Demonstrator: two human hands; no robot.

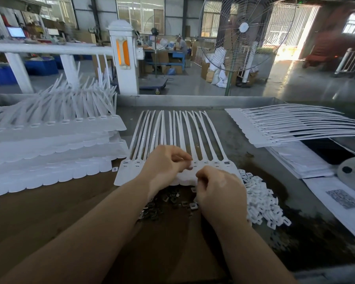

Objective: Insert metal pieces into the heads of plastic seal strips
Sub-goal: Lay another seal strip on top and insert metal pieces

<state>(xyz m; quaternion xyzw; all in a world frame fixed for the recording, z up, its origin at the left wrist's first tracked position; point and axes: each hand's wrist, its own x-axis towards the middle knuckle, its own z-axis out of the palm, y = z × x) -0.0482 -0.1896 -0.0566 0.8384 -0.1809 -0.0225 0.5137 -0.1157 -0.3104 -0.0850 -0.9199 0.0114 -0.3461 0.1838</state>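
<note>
A single head-worn wide view looks forward and down, close over the worktop (244, 144), with the workshop floor far beyond.

seal strips (178, 130) white; small clips (262, 201) white; metal pieces (170, 198) dark grey; table (49, 212) brown; bins (0, 74) blue

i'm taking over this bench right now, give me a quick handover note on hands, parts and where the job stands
Left hand: fingers pinched at a mid-row head of the flat seal strip sheet; too small to tell what it pinches.
Right hand: curled just below the sheet's edge; contents hidden.
Dark metal pieces lie loose under the hands, white plastic clips heaped to the right.
Stacked sheets sit left, another sheet far right.
Done: the rightmost head looks filled. Left: the leftmost heads look empty; the rest can't be judged.
</note>
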